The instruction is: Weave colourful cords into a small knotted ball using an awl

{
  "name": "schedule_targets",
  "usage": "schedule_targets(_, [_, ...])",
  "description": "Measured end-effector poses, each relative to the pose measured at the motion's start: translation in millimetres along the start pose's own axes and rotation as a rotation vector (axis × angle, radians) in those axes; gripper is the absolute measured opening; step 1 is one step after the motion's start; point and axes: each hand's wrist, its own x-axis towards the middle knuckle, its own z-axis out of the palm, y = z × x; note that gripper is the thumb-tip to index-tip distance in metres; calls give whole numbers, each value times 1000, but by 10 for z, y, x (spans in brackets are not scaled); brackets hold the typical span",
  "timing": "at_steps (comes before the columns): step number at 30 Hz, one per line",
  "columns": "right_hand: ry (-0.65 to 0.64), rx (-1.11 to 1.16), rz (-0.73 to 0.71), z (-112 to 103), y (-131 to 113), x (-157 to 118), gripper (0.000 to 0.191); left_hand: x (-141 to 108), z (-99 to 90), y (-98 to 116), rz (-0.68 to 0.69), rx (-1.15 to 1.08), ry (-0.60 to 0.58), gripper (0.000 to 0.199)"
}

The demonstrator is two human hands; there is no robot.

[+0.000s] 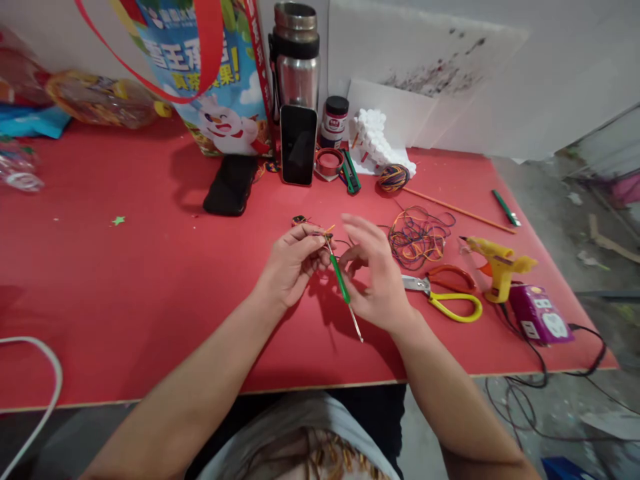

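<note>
My left hand pinches a small dark piece of multicoloured yarn work between thumb and fingers. A crochet hook with a green grip runs from that piece down to the right, its metal lower end pointing toward the table edge. My right hand is just right of the hook, fingers raised and partly blurred, the lower fingers curled by the green grip. Whether they grip the hook is unclear. Loose multicoloured yarn lies tangled right of my hands, with a yarn ball behind it.
Scissors, a yellow glue gun and a purple box with cables are on the right. A phone leans upright against a steel flask at the back. A black case and a printed bag stand left of them.
</note>
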Motion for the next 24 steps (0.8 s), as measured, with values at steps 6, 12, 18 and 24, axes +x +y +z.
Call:
schedule_targets(6, [24,390,234,17,127,1,61,-39,10,-11,-31,63,-69,24])
schedule_targets(12, [21,608,391,-61,189,46,58,-43,4,-8,-68,83,-134,22])
schedule_targets(18, [-14,826,515,-148,151,105,33,-41,10,-13,-109,65,-173,23])
schedule_targets(24, [-5,637,556,-219,151,111,18,-46,11,4,-128,88,-204,20])
